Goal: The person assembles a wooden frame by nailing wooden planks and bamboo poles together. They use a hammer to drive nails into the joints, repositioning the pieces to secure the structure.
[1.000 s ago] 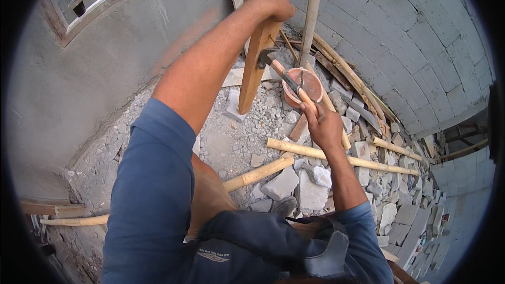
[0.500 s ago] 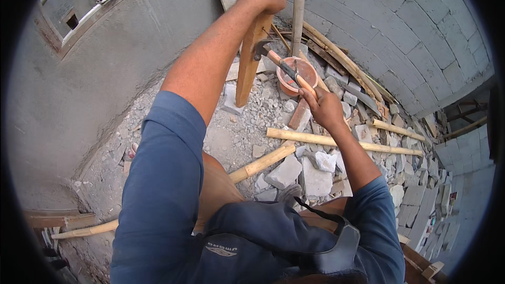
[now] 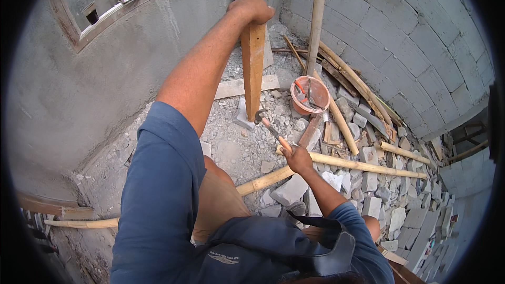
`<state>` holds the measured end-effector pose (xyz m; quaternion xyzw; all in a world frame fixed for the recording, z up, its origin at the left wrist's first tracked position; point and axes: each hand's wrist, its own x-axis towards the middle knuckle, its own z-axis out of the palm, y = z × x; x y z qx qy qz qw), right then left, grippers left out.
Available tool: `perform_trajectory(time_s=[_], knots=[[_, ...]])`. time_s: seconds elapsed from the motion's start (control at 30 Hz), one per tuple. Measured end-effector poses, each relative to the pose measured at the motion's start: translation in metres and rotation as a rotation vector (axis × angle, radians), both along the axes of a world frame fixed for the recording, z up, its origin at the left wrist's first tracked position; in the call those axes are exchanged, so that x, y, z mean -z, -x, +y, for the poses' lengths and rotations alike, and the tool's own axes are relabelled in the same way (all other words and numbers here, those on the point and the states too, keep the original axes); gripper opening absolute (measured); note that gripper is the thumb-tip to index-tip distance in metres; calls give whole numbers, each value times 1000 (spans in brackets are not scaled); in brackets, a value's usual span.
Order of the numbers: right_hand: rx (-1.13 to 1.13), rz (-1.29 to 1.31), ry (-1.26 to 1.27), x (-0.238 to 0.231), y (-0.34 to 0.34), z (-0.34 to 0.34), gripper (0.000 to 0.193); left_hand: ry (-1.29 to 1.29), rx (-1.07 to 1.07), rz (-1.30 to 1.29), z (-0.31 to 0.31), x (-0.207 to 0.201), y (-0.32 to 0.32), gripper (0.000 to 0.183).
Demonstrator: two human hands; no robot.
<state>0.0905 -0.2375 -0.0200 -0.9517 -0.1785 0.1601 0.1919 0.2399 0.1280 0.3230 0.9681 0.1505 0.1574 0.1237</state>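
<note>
My left hand [image 3: 251, 9] is closed round the top of a squared timber post [image 3: 253, 71] and holds it upright; its fingers are mostly on the far side. The post's foot stands at a pale block [image 3: 242, 114] on the rubble. My right hand [image 3: 298, 159] grips a claw hammer [image 3: 273, 130] by its wood-coloured and dark handle. The hammer's head is low, beside the foot of the post; whether it touches the wood I cannot tell. An orange bucket [image 3: 296, 103] with tools inside stands to the right of the post.
Bamboo poles [image 3: 363, 163] lie across broken blocks [image 3: 291, 190] on the right. A bamboo pole [image 3: 316, 21] stands upright behind the bucket. Grey plastered wall [image 3: 121, 68] with a window frame [image 3: 115, 13] is on the left, block wall [image 3: 389, 37] on the right.
My right hand has brought the hammer down from the upper part of the post to its foot. The post, still in my left hand, now stands straighter. The view has shifted slightly.
</note>
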Motion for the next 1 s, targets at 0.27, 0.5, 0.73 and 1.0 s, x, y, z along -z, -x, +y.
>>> perform_trajectory(time_s=[0.27, 0.5, 0.73, 1.0], knots=[[-80, -48, -23, -77, -16, -34, 63, 300, 188, -196, 34, 28, 32, 65], [54, -398, -253, -195, -31, -19, 54, 336, 83, -185, -31, 5, 83, 85], [90, -601, -326, -210, -35, -6, 41, 401, 135, -234, -85, 3, 88, 69], [104, -118, -113, -250, -49, 10, 44, -247, 430, -504, -125, 32, 93, 47]])
